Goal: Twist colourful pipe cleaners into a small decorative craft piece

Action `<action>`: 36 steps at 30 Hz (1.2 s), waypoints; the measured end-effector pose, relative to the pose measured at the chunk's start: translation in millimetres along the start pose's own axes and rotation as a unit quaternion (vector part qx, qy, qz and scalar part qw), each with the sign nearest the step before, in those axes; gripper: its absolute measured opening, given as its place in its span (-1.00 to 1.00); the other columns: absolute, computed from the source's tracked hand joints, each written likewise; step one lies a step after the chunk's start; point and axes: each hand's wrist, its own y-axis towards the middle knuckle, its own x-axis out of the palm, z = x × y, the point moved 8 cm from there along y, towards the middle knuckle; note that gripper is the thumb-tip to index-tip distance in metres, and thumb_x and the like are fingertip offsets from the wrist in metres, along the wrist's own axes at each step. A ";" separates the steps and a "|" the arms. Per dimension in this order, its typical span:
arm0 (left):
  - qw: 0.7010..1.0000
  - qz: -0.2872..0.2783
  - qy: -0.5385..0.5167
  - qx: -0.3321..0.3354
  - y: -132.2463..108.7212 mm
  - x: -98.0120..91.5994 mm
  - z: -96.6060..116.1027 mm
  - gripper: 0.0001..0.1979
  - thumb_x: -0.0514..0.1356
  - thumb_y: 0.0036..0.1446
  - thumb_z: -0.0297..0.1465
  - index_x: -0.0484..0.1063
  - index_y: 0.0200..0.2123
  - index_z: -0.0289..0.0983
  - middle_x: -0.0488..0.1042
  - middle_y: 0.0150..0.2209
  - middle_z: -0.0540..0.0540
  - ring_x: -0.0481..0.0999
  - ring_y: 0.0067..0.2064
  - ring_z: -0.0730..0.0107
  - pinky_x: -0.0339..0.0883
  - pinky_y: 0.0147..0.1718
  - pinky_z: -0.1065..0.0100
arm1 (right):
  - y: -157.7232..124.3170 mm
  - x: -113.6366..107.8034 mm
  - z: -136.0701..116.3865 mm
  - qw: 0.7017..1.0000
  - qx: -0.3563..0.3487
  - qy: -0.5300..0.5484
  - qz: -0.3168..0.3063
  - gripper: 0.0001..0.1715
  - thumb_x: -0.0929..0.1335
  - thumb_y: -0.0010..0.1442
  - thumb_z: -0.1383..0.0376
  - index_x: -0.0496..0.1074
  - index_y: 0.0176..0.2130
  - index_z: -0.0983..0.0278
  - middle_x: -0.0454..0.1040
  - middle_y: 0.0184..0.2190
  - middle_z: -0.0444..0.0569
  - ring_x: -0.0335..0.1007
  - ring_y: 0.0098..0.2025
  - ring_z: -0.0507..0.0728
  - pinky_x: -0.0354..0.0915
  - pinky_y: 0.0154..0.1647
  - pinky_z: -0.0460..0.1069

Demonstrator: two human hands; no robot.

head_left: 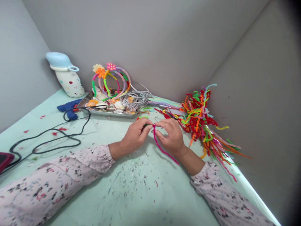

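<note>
Mint tabletop, grey walls; left hand, right hand pinching pink pipe cleaner

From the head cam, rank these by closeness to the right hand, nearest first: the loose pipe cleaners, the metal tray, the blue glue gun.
1. The loose pipe cleaners, just right of the right hand.
2. The metal tray, ahead and to the left.
3. The blue glue gun, farthest, left of the tray.

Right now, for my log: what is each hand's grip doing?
Left hand: closed, holding a green pipe cleaner, mostly hidden.
Right hand: closed, pinching a magenta pipe cleaner.
</note>
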 end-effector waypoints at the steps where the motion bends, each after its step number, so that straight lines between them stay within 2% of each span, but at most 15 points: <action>1: 1.000 -0.003 0.000 -0.001 -0.2 0.8 0.0 -0.86 0.04 0.26 -0.38 0.37 -0.27 -0.29 0.41 -0.43 -0.02 0.38 -0.36 0.42 0.22 -0.36 0.39 | -0.1 -0.4 -0.1 1.000 -0.001 -0.006 0.004 -0.78 0.36 0.18 0.26 0.41 -0.13 0.15 0.49 -0.23 -0.04 0.38 -0.16 0.16 0.25 -0.12 0.11; 7: 1.000 -0.020 0.000 0.001 -1.1 4.5 0.9 -0.85 0.04 0.27 -0.37 0.37 -0.28 -0.29 0.41 -0.43 -0.02 0.40 -0.36 0.42 0.22 -0.36 0.40 | -0.6 -1.7 -0.9 1.000 -0.003 -0.020 0.010 -0.88 0.35 0.18 0.29 0.43 -0.21 0.17 0.48 -0.28 -0.04 0.37 -0.20 0.16 0.25 -0.15 0.10; 17: 1.000 -0.022 0.004 0.010 -1.0 5.2 0.8 -0.84 0.03 0.27 -0.37 0.37 -0.26 -0.28 0.41 -0.43 -0.03 0.40 -0.35 0.40 0.23 -0.36 0.38 | -0.8 0.0 3.5 1.000 0.018 0.016 0.011 -0.94 0.36 0.17 0.29 0.45 -0.27 0.17 0.48 -0.34 -0.07 0.39 -0.25 0.13 0.27 -0.20 0.08; 23: 0.999 -0.038 0.027 0.013 -1.2 7.1 1.0 -0.85 0.02 0.27 -0.39 0.36 -0.27 -0.29 0.41 -0.38 -0.04 0.38 -0.35 0.41 0.22 -0.34 0.38 | -0.7 3.6 9.8 0.991 0.077 0.111 -0.008 -0.95 0.39 0.16 0.28 0.44 -0.30 0.18 0.45 -0.35 -0.08 0.38 -0.25 0.11 0.33 -0.21 0.06; 29: 0.998 -0.049 0.047 0.014 -1.3 8.5 -2.1 -0.86 0.02 0.26 -0.41 0.35 -0.28 -0.28 0.41 -0.35 -0.06 0.38 -0.31 0.38 0.22 -0.32 0.36 | -4.1 14.1 22.1 0.967 0.159 0.197 -0.041 -0.91 0.41 0.13 0.24 0.44 -0.36 0.21 0.44 -0.41 -0.11 0.39 -0.29 0.09 0.33 -0.22 0.04; 33: 0.997 -0.053 0.049 0.007 -1.3 9.1 -4.5 -0.84 0.01 0.27 -0.39 0.35 -0.28 -0.29 0.42 -0.33 -0.06 0.38 -0.30 0.38 0.22 -0.30 0.35 | -6.8 19.6 27.3 0.964 0.176 0.192 -0.060 -0.90 0.41 0.13 0.24 0.43 -0.34 0.22 0.45 -0.38 -0.11 0.41 -0.28 0.09 0.33 -0.19 0.03; 36: 0.998 -0.050 0.039 0.000 -1.1 8.6 -5.7 -0.84 0.01 0.27 -0.38 0.35 -0.27 -0.30 0.41 -0.33 -0.05 0.37 -0.30 0.39 0.22 -0.29 0.35 | -6.5 19.1 26.3 0.969 0.164 0.177 -0.057 -0.91 0.38 0.16 0.25 0.44 -0.29 0.22 0.47 -0.34 -0.09 0.41 -0.24 0.10 0.32 -0.14 0.05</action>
